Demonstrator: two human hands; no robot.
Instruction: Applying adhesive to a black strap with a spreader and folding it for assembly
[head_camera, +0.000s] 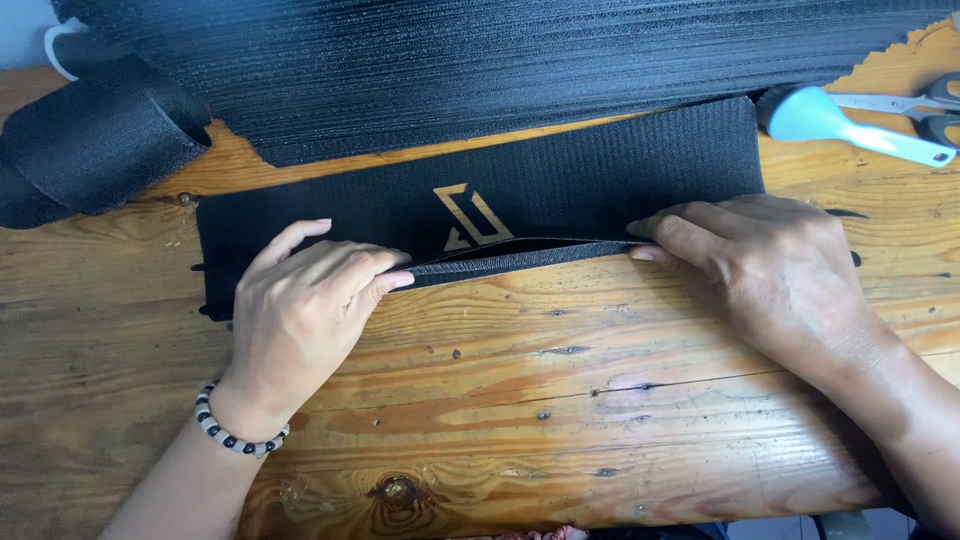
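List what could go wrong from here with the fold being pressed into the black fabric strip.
1. The folded edge gapes between the left hand and the right hand; only the ends are pinned, so the middle may spring open or crease crooked.
2. The gold emblem sits right above the fold line, so a drifting fold could cover it.
3. The black fabric strip lies loose on smooth wooden table and might slide under uneven pressure.
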